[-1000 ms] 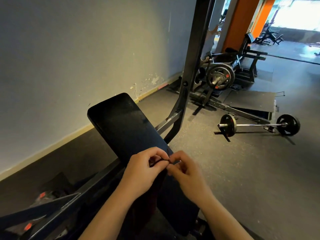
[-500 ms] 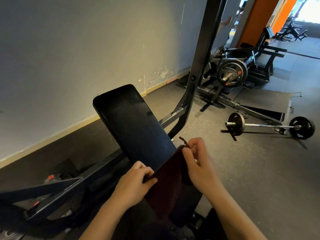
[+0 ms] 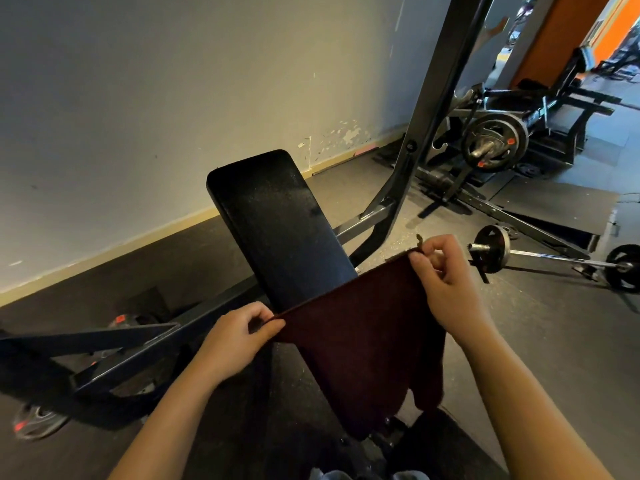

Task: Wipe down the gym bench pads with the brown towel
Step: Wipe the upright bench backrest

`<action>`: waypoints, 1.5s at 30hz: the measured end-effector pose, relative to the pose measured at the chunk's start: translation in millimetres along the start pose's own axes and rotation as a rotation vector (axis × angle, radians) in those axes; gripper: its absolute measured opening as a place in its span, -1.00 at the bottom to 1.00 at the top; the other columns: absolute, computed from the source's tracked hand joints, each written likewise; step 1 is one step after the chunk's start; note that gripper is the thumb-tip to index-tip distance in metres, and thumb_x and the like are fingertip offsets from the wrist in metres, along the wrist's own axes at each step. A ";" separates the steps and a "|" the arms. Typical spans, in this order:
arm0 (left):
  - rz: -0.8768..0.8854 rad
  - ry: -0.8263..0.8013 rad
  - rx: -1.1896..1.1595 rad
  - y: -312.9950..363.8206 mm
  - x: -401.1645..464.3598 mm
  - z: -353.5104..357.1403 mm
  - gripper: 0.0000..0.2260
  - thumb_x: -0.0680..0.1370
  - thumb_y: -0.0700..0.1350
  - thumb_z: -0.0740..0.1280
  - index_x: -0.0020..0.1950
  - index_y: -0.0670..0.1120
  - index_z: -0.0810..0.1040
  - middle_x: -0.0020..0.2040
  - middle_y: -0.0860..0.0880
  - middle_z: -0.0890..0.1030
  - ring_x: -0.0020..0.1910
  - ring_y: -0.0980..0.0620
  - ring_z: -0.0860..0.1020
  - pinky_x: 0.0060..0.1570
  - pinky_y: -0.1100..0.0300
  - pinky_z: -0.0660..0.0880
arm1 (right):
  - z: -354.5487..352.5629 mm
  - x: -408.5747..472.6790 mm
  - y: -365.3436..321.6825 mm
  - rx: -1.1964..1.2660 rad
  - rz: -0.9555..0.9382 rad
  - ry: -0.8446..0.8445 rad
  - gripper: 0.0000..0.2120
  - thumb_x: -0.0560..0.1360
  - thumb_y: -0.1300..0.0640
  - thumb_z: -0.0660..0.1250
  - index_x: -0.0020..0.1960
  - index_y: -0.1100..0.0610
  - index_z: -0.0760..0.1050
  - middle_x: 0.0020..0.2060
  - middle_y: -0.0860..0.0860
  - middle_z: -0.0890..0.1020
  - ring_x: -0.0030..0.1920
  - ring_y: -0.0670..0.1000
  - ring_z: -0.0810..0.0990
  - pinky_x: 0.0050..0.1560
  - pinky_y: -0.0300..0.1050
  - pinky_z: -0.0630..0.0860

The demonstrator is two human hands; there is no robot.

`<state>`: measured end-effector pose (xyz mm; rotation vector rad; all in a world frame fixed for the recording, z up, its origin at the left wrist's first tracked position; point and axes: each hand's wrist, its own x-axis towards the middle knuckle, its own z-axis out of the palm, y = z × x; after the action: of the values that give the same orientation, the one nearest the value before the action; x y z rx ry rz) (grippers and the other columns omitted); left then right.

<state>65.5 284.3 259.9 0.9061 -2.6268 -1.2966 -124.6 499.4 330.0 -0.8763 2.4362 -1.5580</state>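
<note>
Towel (image 3: pixel 363 341) spread, pinched at corners by my left hand (image 3: pixel 239 337) and right hand (image 3: pixel 446 275); next, lay it onto the backrest pad (image 3: pixel 277 226).

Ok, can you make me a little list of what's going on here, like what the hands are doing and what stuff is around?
place: gym floor beside a grey wall
left hand: pinches one top corner of the brown towel
right hand: pinches the other top corner
towel: held spread out, hanging in front of the bench pad
bench pad: black, tilted, upper part bare
nearby: barbell on the floor to the right
wiping: not yet started
</note>
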 end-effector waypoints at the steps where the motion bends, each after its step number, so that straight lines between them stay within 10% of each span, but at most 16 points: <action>1: -0.009 -0.009 -0.023 -0.5 -0.5 -0.2 -0.87 0.60 0.06 0.32 -0.07 0.04 0.57 -0.11 0.04 0.64 -0.12 0.09 0.60 -0.02 -0.01 0.53 | -1.7 1.5 -2.0 -0.012 0.004 -0.008 -0.88 0.62 0.15 0.24 -0.04 -0.04 0.36 -0.35 -0.03 0.44 -0.46 -0.23 0.43 -0.44 -0.38 0.39; 9: 0.089 0.057 -0.122 20.6 1.1 -17.7 -0.94 0.62 -0.03 0.31 0.04 0.12 0.56 -0.01 0.14 0.60 -0.02 0.23 0.55 -0.03 0.21 0.41 | -9.1 7.2 -14.3 0.019 0.027 0.014 -0.88 0.63 0.13 0.23 -0.05 -0.04 0.33 -0.33 -0.01 0.48 -0.34 -0.11 0.48 -0.38 -0.31 0.40; 13: 0.266 -0.059 -0.153 79.1 11.5 -27.4 -0.52 0.42 0.19 0.34 0.33 0.21 0.39 0.25 0.22 0.45 0.23 0.30 0.44 0.18 0.34 0.35 | 7.0 12.6 -44.0 -0.071 -0.169 -0.281 -0.88 0.60 0.17 0.28 -0.06 0.00 0.37 -0.38 -0.07 0.47 -0.41 -0.21 0.49 -0.42 -0.38 0.40; 21: 0.379 -0.122 -0.279 129.2 23.4 -26.1 -0.88 0.44 0.01 0.48 -0.07 0.01 0.70 -0.14 -0.08 0.68 -0.13 0.02 0.62 0.00 0.18 0.53 | 26.9 5.4 -31.0 0.373 -0.075 -0.348 -0.92 0.55 0.13 0.28 0.02 0.09 0.41 -0.36 0.24 0.57 -0.36 0.11 0.59 -0.41 -0.19 0.49; 26: 0.503 0.054 -0.205 129.9 12.2 -23.1 -0.89 0.56 -0.06 0.38 -0.11 0.17 0.57 -0.15 0.15 0.60 -0.08 0.22 0.56 -0.06 0.40 0.47 | 36.3 -19.3 11.4 0.470 0.080 -0.558 -0.70 0.57 0.17 0.30 0.28 0.15 0.36 0.06 0.20 0.66 0.09 0.18 0.67 0.12 0.09 0.61; 45: 0.027 0.680 -0.529 27.7 -12.4 -83.2 -0.89 0.63 -0.09 0.30 -0.05 0.11 0.52 -0.01 0.08 0.57 0.02 0.17 0.53 0.06 0.17 0.46 | 41.7 -16.7 37.2 0.231 0.398 -0.510 -0.83 0.55 0.13 0.34 0.06 0.21 0.60 -0.10 0.08 0.70 -0.01 0.07 0.67 0.08 -0.05 0.57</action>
<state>88.7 245.6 336.1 0.9793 -1.6735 -1.2804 -109.4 486.3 275.3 -0.6032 1.8825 -1.2491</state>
